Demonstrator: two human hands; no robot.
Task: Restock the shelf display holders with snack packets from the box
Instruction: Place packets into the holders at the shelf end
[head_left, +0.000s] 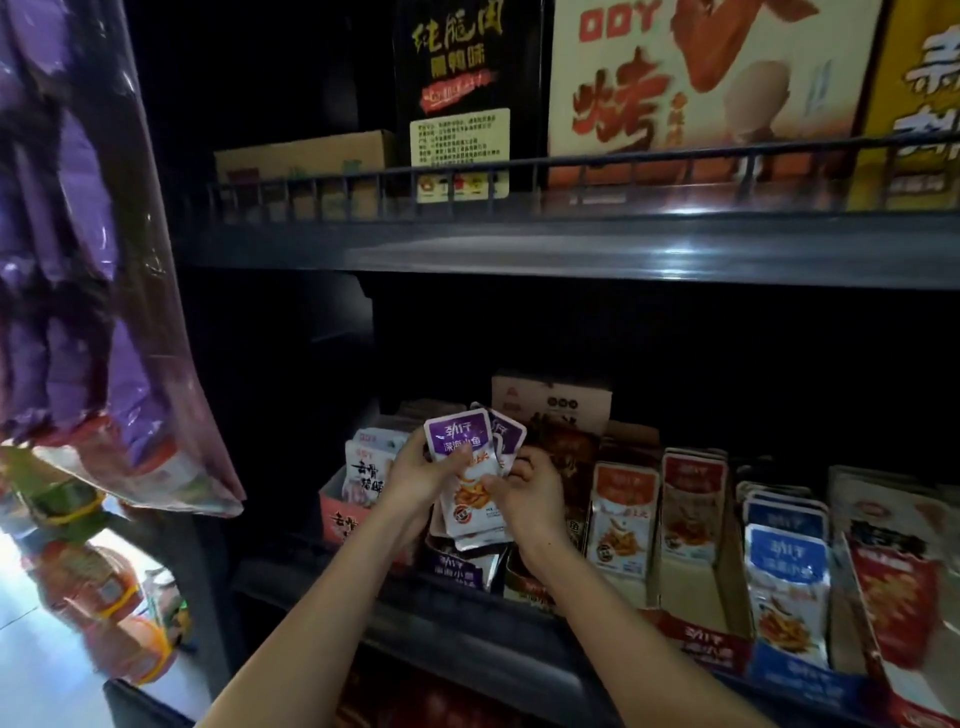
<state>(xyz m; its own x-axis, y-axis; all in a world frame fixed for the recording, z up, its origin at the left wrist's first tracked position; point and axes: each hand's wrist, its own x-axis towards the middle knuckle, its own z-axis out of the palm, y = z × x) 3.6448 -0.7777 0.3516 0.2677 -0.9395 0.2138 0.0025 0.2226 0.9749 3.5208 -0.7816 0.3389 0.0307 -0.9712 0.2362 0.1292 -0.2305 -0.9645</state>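
Packets (458, 442), two purple tops showing; left hand (415, 483), right hand (530, 493) grip them.

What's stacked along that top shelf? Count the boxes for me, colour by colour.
Brown cardboard box: 1
Black box: 1
Cream box with red lettering: 1
Yellow box: 1
Total: 4
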